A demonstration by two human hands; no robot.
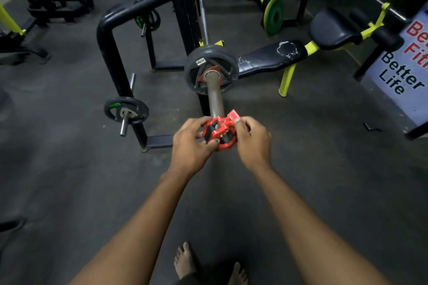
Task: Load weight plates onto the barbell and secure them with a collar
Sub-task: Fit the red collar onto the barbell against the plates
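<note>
Both hands — left hand [192,140], right hand [252,140] — are gripping the rigid red plastic clamp collar [220,133] at the steel sleeve's [215,97] six-o'clock end (light; hold its ring).

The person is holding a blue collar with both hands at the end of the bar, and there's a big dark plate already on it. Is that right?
Not quite: the collar is red, not blue, as the head view shows. The rest holds: the left hand and right hand both hold it at the end of the bar, and a big dark plate already sits on it.
</note>
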